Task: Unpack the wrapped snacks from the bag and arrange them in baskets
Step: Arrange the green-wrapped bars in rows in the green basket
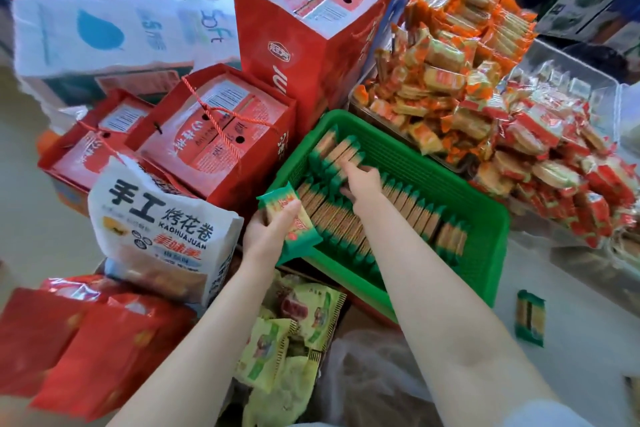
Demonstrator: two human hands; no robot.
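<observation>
Left hand point(266, 230) grips crinkly green-edged packets point(294, 218) over ribbed plastic basket point(485, 218).

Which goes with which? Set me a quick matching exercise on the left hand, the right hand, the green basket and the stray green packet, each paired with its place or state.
Things:
1. left hand
2. right hand
3. green basket
4. stray green packet

Places or states:
A. lies alone on the pale surface, right of the basket
B. holds rows of green-edged packets standing on edge
C. grips green packets at the basket's near-left corner
D. reaches into the rows inside the basket

Pairs: 1-C, 2-D, 3-B, 4-A
</observation>
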